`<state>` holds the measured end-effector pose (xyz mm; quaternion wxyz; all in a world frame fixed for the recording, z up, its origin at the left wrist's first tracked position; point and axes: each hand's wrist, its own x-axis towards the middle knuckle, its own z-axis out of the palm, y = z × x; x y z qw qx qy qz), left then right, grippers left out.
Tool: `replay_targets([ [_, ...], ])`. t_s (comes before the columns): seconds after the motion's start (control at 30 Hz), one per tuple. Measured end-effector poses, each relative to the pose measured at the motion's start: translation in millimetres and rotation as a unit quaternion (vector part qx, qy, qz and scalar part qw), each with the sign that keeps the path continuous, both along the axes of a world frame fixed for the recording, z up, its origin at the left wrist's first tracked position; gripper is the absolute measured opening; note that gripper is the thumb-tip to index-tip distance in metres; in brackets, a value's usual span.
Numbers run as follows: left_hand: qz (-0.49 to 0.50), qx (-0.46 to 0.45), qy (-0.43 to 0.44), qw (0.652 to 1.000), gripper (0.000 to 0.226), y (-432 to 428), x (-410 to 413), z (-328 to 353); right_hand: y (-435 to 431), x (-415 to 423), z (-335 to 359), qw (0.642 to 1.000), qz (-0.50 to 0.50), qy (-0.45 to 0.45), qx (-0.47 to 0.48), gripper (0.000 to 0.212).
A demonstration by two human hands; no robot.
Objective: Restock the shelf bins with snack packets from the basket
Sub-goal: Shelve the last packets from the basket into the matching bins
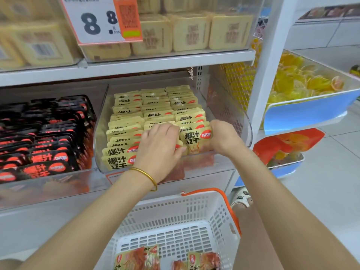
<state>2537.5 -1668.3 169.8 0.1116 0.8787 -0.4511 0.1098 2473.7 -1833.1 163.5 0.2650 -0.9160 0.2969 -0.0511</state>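
Both hands are in the bin (pixel 97 141): left hand (pixel 159 147) curled on the left edge of the front packet (pixel 195 138), right hand (pixel 224 137) gripping its right. I'd seat it upright, flush with its row, label out, then grab the leftovers (pixel 136 258) down in the basket (pixel 175 202).

The price sign (pixel 97 22) shows "8 8", and the yellow packets (pixel 195 138) read 爆汁豆干.
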Motion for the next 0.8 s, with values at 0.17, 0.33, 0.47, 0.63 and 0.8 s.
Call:
replay_targets([
  [0.17,-0.006,-0.003,-0.007,1.0,0.045,-1,-1,0,5,2,1,0.999,-0.024,-0.022,-0.009,0.044],
  [0.33,-0.002,0.003,-0.016,1.0,0.044,-3,-1,-1,10,9,3,0.999,-0.031,0.001,0.007,0.055],
  [0.47,-0.002,0.006,-0.022,1.0,0.046,-1,-1,-1,11,6,6,0.998,-0.057,0.009,0.039,0.067],
  [0.63,-0.011,-0.02,-0.05,0.998,0.047,7,-3,-3,14,2,9,0.997,-0.069,0.043,0.01,0.074],
  [0.8,-0.016,-0.054,-0.064,0.996,0.048,16,-7,-4,18,-1,10,0.996,-0.09,0.018,0.014,0.076],
])
